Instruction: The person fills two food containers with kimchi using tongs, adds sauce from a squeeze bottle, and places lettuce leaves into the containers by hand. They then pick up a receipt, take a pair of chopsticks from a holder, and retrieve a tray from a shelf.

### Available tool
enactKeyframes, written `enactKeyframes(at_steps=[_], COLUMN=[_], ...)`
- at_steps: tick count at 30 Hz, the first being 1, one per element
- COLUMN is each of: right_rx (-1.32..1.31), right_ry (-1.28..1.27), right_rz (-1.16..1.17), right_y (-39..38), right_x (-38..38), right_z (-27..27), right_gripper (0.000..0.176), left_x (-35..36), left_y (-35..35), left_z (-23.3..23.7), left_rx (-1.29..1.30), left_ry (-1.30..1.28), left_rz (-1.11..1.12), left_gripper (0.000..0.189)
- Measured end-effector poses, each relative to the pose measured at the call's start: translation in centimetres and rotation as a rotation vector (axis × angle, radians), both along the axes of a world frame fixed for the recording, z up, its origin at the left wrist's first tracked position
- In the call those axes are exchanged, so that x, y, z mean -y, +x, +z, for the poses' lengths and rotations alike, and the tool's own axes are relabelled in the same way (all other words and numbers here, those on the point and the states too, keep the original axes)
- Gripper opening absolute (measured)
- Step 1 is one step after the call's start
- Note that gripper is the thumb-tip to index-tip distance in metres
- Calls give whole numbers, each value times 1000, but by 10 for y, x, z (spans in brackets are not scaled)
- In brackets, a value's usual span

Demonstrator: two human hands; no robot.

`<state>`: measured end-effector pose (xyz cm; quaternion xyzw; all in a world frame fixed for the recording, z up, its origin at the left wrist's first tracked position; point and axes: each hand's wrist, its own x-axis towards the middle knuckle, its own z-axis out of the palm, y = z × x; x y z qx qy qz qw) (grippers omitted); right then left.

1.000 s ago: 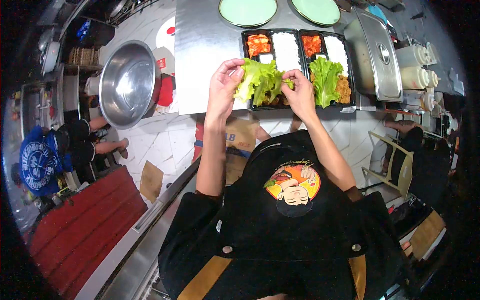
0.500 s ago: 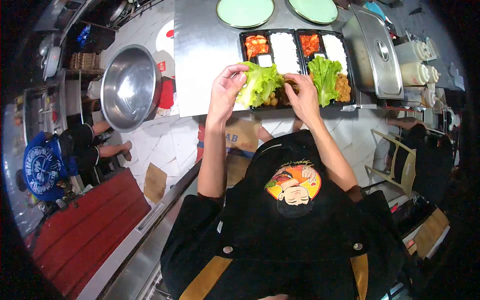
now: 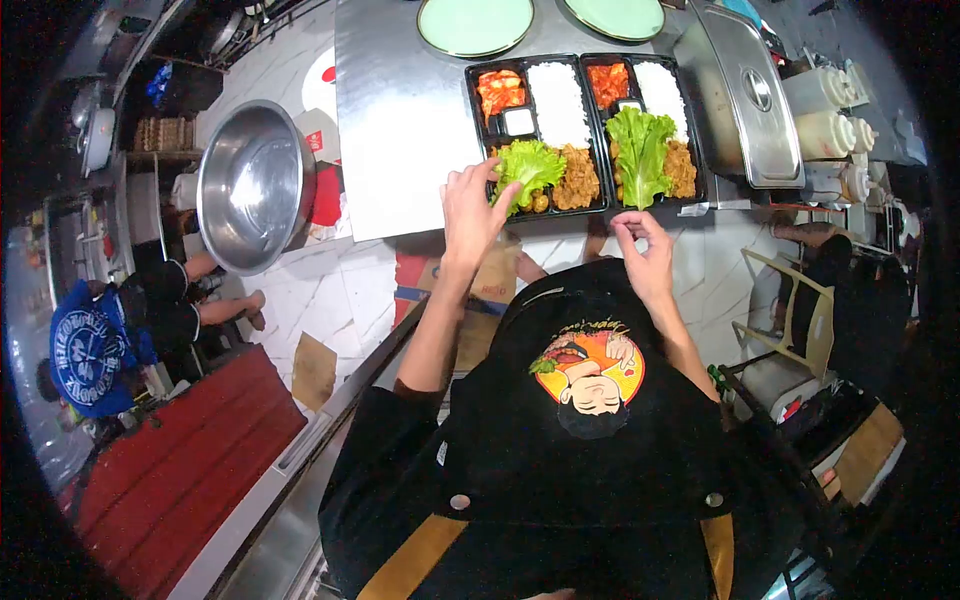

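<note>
My left hand point(image 3: 472, 212) rests at the left edge of a curly green lettuce leaf point(image 3: 531, 170), thumb and fingers apart and touching it. That leaf lies in the front left of the left black meal tray point(image 3: 606, 203), over small round brown pieces and beside a brown saucy portion point(image 3: 576, 180). My right hand point(image 3: 648, 255) hovers just in front of the right black tray point(image 3: 703, 195), its fingers loosely bent and apart, with nothing visible in them. A longer lettuce leaf point(image 3: 641, 155) lies in that tray beside more brown food. Both trays also hold white rice point(image 3: 560, 105) and red kimchi-like food point(image 3: 500, 92).
Two pale green plates point(image 3: 475, 25) lie behind the trays on the steel table point(image 3: 390, 130). A lidded steel pan point(image 3: 745, 95) and squeeze bottles point(image 3: 825, 135) stand to the right. A large steel bowl point(image 3: 255, 190) is at the left. A person in blue point(image 3: 90, 345) is farther left.
The left lettuce leaf has come down into the left tray, with my left hand lower beside it. My right hand has withdrawn from the left tray toward me and rightward, uncovering the brown portion.
</note>
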<state>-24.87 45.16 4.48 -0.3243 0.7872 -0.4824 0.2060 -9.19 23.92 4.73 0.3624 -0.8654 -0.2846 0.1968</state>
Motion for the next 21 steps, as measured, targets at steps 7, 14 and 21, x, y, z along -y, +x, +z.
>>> enactKeyframes(at_steps=[7, 14, 21], right_rx=[-232, -112, -238], right_ry=[-45, -31, -216], right_rz=[77, 244, 315], right_y=[1, -4, -20], right_x=[94, 114, 125], right_z=[0, 10, -16], right_gripper=[20, 15, 12], left_x=[-5, -8, -12], left_y=[-11, -12, -17], left_z=[-13, -14, -18], left_rx=[-42, -243, -207], left_ry=[96, 279, 65], left_rz=[-17, 13, -14], left_gripper=[33, 27, 26])
